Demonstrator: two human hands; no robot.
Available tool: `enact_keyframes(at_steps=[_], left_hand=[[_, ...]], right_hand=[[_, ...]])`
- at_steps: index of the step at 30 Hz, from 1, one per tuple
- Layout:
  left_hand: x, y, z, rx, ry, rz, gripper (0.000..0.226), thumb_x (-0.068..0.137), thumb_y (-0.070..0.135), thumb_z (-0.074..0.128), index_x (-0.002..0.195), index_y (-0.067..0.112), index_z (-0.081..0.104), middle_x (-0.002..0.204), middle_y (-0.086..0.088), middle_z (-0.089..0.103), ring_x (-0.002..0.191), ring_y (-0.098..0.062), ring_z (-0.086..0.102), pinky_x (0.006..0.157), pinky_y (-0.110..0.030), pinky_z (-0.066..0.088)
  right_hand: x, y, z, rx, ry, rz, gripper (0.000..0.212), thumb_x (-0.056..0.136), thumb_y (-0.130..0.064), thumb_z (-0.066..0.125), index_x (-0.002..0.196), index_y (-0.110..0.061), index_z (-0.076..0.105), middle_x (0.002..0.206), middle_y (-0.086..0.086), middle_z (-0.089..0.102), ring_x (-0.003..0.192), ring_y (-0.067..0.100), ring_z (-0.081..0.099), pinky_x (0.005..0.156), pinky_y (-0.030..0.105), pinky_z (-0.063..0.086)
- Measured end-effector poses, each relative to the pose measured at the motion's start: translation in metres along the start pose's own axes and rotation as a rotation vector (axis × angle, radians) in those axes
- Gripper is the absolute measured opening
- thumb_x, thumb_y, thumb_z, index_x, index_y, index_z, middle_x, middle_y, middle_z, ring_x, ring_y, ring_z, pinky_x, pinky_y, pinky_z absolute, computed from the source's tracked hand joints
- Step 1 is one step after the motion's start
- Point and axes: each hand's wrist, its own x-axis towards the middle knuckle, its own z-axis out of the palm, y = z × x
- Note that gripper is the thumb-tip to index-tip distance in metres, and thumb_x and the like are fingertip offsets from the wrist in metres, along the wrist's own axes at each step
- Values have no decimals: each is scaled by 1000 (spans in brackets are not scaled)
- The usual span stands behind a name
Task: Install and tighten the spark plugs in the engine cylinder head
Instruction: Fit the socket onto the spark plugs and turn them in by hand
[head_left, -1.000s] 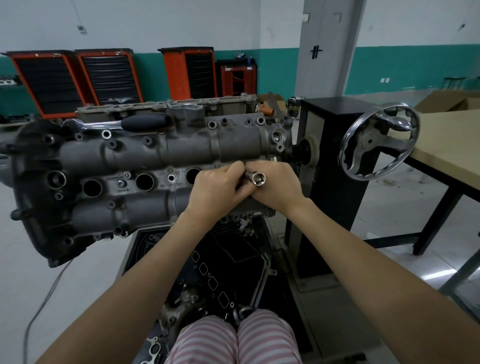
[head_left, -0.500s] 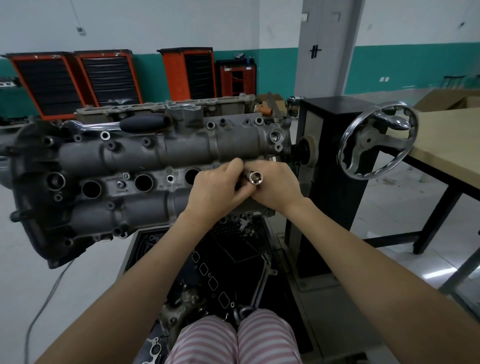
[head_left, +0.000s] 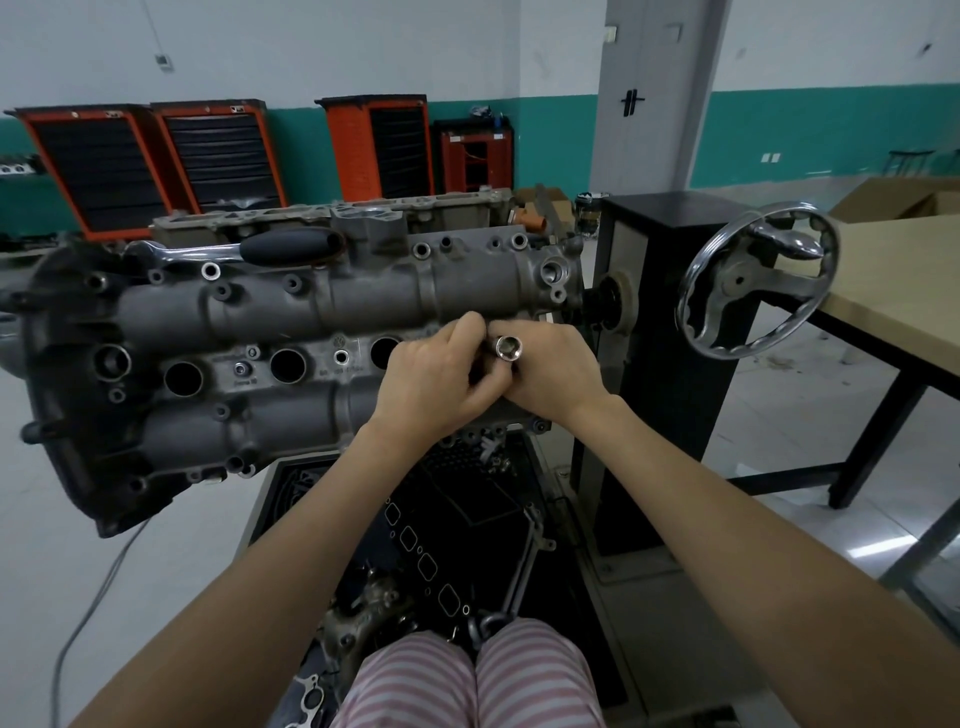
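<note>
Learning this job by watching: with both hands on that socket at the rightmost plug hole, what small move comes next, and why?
Probably keep twisting the socket by finger: both hands pinch it at the cylinder head, and the ratchet lies unused on top.

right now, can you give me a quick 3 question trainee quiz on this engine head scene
1. True or false: both hands hold the silver socket tool at the cylinder head.
2. How many open spark plug wells show left of the hands? A) one B) three C) five
3. Fill in: the black-handled ratchet rests on the ____ edge of the head.

Key: 1 true; 2 B, three wells; 3 far (top).
</note>
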Motion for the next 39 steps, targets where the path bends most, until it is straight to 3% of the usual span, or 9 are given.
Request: enact_keyframes(at_steps=[5,10,14,17,21,26,33,39], left_hand=[[0,-7,4,-20,47,17,43,81,31,58,49,5,47,40,-7,45,33,-24,43,36,-23,31],[-2,-5,3,-29,21,42,35,84,26,52,57,4,46,45,-6,46,35,-24,42,40,-21,25],[-1,0,0,-17,6,20,27,80,25,46,64,3,45,50,-5,47,37,-25,43,44,-19,20],[-1,-2,1,0,8,12,28,78,26,51,61,5,46,47,-3,46,36,-22,43,42,-20,21],[-1,-7,5,-17,53,27,42,82,30,56,50,6,47,41,-6,45,33,-22,42,38,-21,27],[-2,-5,3,-24,36,40,35,84,26,49,58,3,46,44,-5,46,34,-24,42,41,-20,23],[0,-2,2,20,28,28,27,79,25,51,62,4,46,49,-3,46,35,-23,42,41,-19,21],[-1,-8,6,-29,80,48,44,83,29,55,47,6,46,39,-5,43,33,-19,38,39,-20,25]], right_hand=[[-1,-1,1,46,52,-1,16,75,-19,56,64,-8,56,63,3,61,58,25,57,47,29,37],[0,-3,-1,6,58,12,18,74,-19,63,72,-7,48,57,5,55,49,28,52,46,26,25],[0,-3,-2,-17,33,-2,16,78,-20,59,78,-5,54,64,7,60,56,31,57,45,32,37],[-1,-2,-2,10,15,-9,14,80,-20,57,77,-8,62,71,4,64,66,27,60,53,37,44],[0,-1,0,36,36,28,15,77,-18,59,65,-9,58,64,4,62,61,27,58,49,32,38],[0,-3,-1,-1,67,18,19,73,-19,64,70,-8,48,55,4,56,47,28,52,46,25,26],[0,0,1,-8,5,-4,15,79,-22,57,77,-8,61,71,4,63,65,26,60,52,36,43],[0,-2,1,36,81,36,17,73,-15,63,61,-10,51,55,3,56,51,26,54,47,26,29]])
